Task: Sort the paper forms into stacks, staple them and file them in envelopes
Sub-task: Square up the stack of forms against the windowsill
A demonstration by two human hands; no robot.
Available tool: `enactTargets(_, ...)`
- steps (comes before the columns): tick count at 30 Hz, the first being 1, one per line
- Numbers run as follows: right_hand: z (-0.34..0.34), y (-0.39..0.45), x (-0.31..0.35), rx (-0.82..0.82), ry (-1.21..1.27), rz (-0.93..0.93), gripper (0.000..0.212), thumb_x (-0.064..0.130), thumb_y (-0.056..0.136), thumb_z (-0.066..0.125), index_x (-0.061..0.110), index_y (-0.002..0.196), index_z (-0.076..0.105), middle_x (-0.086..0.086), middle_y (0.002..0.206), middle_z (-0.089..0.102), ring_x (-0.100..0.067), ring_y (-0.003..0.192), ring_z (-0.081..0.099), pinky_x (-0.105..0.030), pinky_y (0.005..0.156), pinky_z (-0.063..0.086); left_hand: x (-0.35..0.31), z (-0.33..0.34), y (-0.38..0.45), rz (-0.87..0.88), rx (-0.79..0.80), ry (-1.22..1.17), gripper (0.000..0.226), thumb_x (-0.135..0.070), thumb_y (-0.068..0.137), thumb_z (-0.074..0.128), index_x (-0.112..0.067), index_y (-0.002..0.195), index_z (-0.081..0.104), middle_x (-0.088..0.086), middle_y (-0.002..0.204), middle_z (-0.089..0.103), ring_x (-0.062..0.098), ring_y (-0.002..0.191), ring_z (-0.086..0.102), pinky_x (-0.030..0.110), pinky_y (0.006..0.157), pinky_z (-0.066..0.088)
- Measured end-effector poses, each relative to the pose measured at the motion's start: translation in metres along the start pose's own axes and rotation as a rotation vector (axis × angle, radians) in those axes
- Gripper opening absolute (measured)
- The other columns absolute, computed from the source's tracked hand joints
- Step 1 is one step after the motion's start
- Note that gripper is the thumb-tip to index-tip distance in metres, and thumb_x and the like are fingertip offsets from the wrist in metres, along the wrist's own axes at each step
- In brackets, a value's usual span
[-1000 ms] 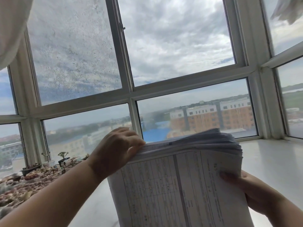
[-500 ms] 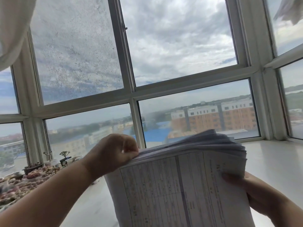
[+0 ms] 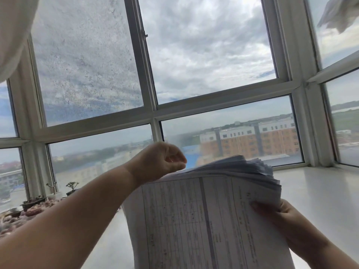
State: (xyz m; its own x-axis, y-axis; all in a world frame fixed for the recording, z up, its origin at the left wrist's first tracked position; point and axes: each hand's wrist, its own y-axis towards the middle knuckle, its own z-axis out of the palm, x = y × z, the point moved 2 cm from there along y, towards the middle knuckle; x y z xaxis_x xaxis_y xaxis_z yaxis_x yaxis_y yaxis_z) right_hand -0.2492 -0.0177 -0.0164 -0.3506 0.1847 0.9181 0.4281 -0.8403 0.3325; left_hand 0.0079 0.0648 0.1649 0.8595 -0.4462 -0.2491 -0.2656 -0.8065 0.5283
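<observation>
A thick stack of printed paper forms stands tilted up in front of me, its table-lined front sheet facing me and its top edges fanned. My right hand grips the stack's right edge, with the thumb on the front sheet. My left hand hovers at the stack's top left corner with its fingers curled. I see no sheet between those fingers. No stapler or envelope is in view.
A wide white windowsill runs under a bay window. Small potted plants and a bed of pebbles fill the sill's left end. A white curtain hangs at top left.
My left hand has lifted off the stack's top edge and curled into a loose fist. The stack has shifted slightly right and down, and my right hand keeps its grip.
</observation>
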Motion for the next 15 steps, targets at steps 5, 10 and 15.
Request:
enactTargets(5, 0.002, 0.000, -0.001, 0.018, -0.013, 0.006, 0.081, 0.046, 0.035, 0.096, -0.005, 0.094, 0.073, -0.036, 0.100, 0.067, -0.038, 0.082, 0.066, -0.044, 0.072, 0.058, -0.031, 0.037, 0.017, 0.079, -0.037, -0.018, 0.001, -0.021, 0.083, 0.076, -0.022, 0.082, 0.076, -0.010, 0.077, 0.073, 0.001, 0.074, 0.068, 0.018, 0.076, 0.053)
enactTargets(10, 0.000, 0.001, 0.000, 0.050, -0.008, 0.029, 0.058, 0.027, 0.055, 0.084, -0.006, 0.101, 0.071, -0.039, 0.108, 0.063, -0.041, 0.089, 0.064, -0.050, 0.081, 0.055, -0.045, 0.059, 0.027, 0.117, -0.116, 0.076, 0.017, -0.021, 0.086, 0.070, -0.032, 0.073, 0.069, -0.013, 0.069, 0.066, 0.002, 0.070, 0.062, 0.021, 0.071, 0.049)
enactTargets(15, -0.003, 0.002, 0.000, 0.008, -0.029, 0.009, 0.057, 0.025, 0.056, 0.081, -0.008, 0.101, 0.069, -0.041, 0.108, 0.061, -0.039, 0.087, 0.063, -0.050, 0.082, 0.052, -0.053, 0.071, 0.033, 0.151, -0.128, 0.203, 0.010, -0.022, 0.089, 0.066, -0.022, 0.085, 0.074, -0.010, 0.083, 0.066, 0.012, 0.081, 0.062, 0.031, 0.077, 0.051)
